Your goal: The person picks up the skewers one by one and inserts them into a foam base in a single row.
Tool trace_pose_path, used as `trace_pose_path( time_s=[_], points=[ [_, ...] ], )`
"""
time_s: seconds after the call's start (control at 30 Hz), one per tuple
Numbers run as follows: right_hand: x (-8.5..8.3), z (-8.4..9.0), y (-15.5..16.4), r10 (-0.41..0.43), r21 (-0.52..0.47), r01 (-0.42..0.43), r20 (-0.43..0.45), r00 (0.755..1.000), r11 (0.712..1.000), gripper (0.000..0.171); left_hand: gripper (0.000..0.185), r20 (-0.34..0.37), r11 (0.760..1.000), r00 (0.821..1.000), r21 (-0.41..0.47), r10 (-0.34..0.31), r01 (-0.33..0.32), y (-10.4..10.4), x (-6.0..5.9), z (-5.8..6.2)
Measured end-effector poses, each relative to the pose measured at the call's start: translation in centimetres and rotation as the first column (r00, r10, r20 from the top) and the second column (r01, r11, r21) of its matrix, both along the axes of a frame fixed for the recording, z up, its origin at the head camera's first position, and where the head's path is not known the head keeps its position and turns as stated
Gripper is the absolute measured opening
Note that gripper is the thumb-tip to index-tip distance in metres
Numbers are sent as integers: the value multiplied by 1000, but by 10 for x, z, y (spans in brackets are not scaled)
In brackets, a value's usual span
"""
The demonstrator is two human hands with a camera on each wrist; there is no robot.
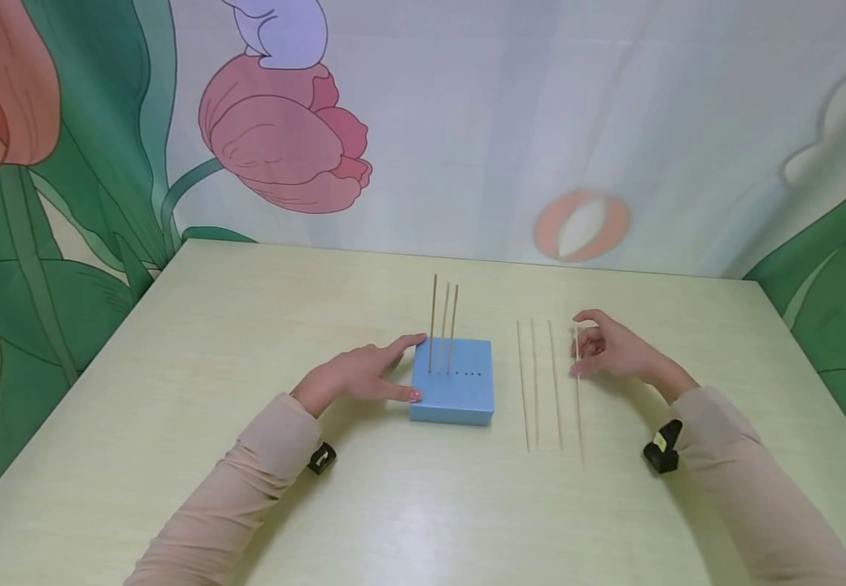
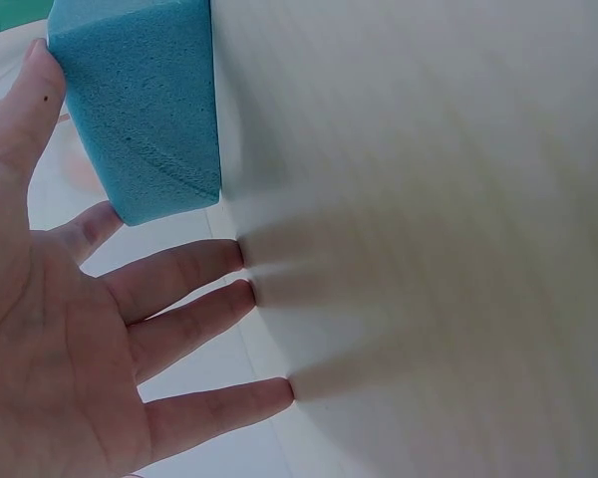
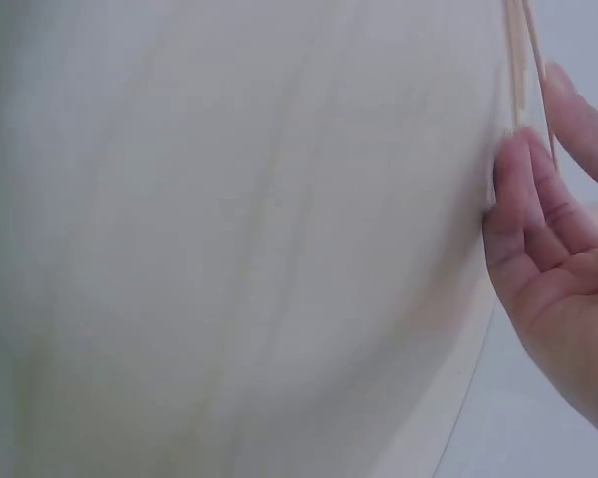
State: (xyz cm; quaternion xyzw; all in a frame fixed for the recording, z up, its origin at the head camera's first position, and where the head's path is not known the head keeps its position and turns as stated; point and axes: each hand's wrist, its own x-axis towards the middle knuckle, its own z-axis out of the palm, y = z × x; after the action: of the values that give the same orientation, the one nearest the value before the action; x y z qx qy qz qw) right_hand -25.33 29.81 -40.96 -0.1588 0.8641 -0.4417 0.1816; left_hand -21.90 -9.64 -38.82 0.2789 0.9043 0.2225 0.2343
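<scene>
A light-blue foam block (image 1: 460, 399) with a row of small holes lies on the table. Three thin wooden sticks (image 1: 433, 325) stand upright in its left holes. My left hand (image 1: 364, 370) touches the block's left side with extended thumb and index finger; its other fingertips (image 2: 269, 388) rest on the table in the left wrist view. To the right, my right hand (image 1: 609, 346) pinches a thin wooden stick (image 1: 580, 415), its other fingers curled. In the right wrist view this stick (image 3: 538, 60) slants by the thumb; the exact contact is partly hidden.
Three more thin sticks (image 1: 535, 391) lie roughly parallel on the table between the block and my right hand. The pale wooden table (image 1: 423, 505) extends on both sides. Behind its far edge hangs a curtain (image 1: 467, 122) printed with flowers.
</scene>
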Motion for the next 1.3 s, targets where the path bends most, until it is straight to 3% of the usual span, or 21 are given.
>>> trace_pose_path(
  time_s=[0.17,0.4,0.77,1.1,1.3],
  points=[
    [6,3,3,-107,-126,111,41,993,986,75,87,-6,1000,1000,0,1,-1,0,1,0],
    [20,26,-7,-222,-174,211,-45,974,962,43,87,-3,1000,1000,3,-4,4,0,1,1],
    [41,60,-31,-267,-330,197,-183,946,923,19,88,0,1000,1000,-9,8,-8,0,-1,0],
    [58,81,-51,-265,-354,144,-322,909,924,22,87,-18,999,1000,-23,22,-22,1,0,-2],
    [66,90,-66,-287,-398,125,-378,880,909,23,87,-12,999,1000,-22,24,-24,1,1,0]
  ],
)
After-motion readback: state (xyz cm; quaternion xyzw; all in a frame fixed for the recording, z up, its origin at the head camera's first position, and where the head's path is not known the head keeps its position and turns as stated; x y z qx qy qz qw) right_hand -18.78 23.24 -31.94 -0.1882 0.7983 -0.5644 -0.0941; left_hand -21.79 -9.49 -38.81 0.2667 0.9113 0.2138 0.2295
